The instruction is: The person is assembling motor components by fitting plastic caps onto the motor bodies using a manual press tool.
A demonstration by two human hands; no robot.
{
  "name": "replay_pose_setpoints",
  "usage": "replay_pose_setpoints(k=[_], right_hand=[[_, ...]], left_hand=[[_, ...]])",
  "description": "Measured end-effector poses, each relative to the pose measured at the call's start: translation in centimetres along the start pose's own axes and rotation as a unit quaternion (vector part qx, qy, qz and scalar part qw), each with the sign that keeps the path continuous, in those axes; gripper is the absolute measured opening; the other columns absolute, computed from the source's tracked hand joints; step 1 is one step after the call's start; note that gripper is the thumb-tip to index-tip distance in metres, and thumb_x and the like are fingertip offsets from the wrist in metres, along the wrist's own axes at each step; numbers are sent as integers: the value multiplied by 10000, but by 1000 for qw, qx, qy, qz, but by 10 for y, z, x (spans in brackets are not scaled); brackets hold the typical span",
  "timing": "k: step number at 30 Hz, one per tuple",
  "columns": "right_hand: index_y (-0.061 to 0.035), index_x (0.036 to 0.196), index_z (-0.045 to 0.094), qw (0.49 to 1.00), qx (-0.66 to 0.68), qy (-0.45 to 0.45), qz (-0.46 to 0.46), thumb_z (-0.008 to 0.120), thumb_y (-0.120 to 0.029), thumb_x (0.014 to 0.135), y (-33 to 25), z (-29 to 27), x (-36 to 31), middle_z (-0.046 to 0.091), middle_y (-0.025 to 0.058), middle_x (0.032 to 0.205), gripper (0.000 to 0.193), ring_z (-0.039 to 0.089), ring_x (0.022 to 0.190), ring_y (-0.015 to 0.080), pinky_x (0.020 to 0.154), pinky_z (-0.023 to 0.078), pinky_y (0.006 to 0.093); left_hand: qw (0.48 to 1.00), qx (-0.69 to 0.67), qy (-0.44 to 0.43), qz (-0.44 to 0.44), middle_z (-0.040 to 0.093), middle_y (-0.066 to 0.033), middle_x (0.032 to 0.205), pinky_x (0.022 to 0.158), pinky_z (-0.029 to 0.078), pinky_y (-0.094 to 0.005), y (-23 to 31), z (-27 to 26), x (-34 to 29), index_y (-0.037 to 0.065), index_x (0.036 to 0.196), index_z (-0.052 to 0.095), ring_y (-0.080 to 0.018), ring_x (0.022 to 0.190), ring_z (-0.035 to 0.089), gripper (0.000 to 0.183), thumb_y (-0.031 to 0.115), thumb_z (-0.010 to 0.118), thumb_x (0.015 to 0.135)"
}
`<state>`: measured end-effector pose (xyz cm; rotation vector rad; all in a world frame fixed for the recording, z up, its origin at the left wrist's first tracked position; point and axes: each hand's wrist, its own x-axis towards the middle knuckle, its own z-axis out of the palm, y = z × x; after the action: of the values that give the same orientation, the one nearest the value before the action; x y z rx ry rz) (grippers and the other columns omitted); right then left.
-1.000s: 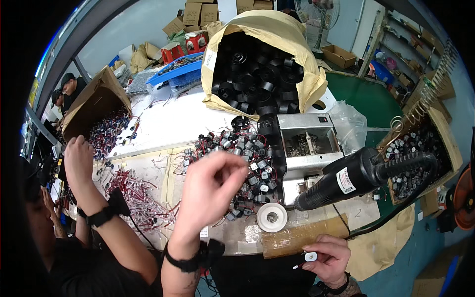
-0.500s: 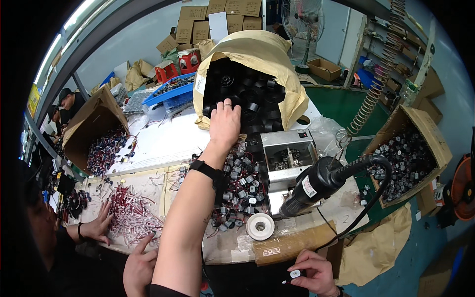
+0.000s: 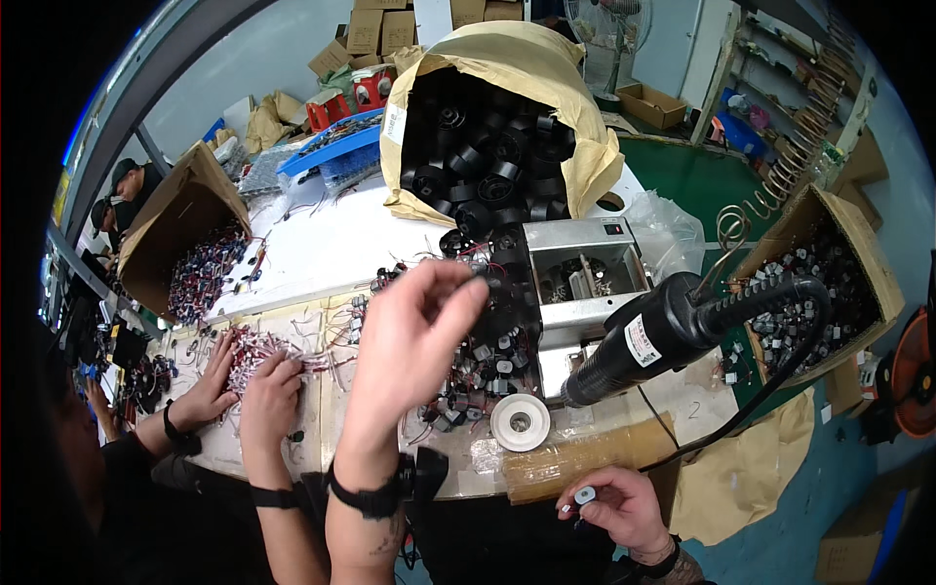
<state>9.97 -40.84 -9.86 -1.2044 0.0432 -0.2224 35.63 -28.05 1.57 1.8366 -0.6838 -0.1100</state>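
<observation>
My left hand [image 3: 424, 327] is over the heap of small motors [image 3: 497, 366] with red and black wires. Its fingers are curled and slightly blurred, and what they pinch is hidden against dark parts behind. Farther back, a brown paper bag [image 3: 595, 156] lies on its side, its mouth full of black round wheel-like parts [image 3: 497, 166]. At the table's near edge my right hand [image 3: 629, 512] holds a small motor [image 3: 584, 495] between thumb and fingers, its pale end face showing.
A metal box machine [image 3: 585, 234], a black cylindrical tool [image 3: 634, 341] on a cable and a white ring spool [image 3: 521, 422] stand right of the heap. Cardboard boxes of parts [image 3: 868, 263] flank the table. At left, a co-worker's hands [image 3: 268, 400] touch red and white wires.
My left hand has come out of the bag toward me, its fingers now curled. My right hand still holds the motor, slightly shifted. The view has tilted, and the co-worker's hand moved onto the wires.
</observation>
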Motion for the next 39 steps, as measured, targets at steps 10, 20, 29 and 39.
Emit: replay_pose_setpoints(k=[10,20,29,39], right_hand=[[12,1091,660,980,-195,49,5,773,-65,824,-13,-2,22,688,70,937,299,639,852,125,789,505,260],[5,1048,660,934,-342,74,-67,811,-93,784,-21,7,44,681,76,838,320,632,689,111,637,508,245],[0,1027,673,929,-359,75,-41,803,-92,790,-31,8,50,668,72,813,286,627,663,117,614,503,248],[-60,1042,706,901,-419,-9,-111,818,-90,722,-36,15,60,650,54,809,341,603,686,193,642,480,312]], left_hand=[[984,152,-50,74,593,-119,837,725,466,-362,-53,39,-84,-14,925,688,-282,813,572,181,154,690,858],[955,217,-124,157,555,-169,1142,858,454,-417,-35,34,-92,-31,1218,580,-343,999,506,582,287,785,774],[957,252,-128,63,638,-142,858,748,474,-407,-24,10,-106,-8,1029,646,-342,850,574,318,133,763,769],[979,165,-60,105,624,-172,1049,836,460,-420,-15,4,-114,-12,1174,592,-358,949,557,365,-5,657,815]])
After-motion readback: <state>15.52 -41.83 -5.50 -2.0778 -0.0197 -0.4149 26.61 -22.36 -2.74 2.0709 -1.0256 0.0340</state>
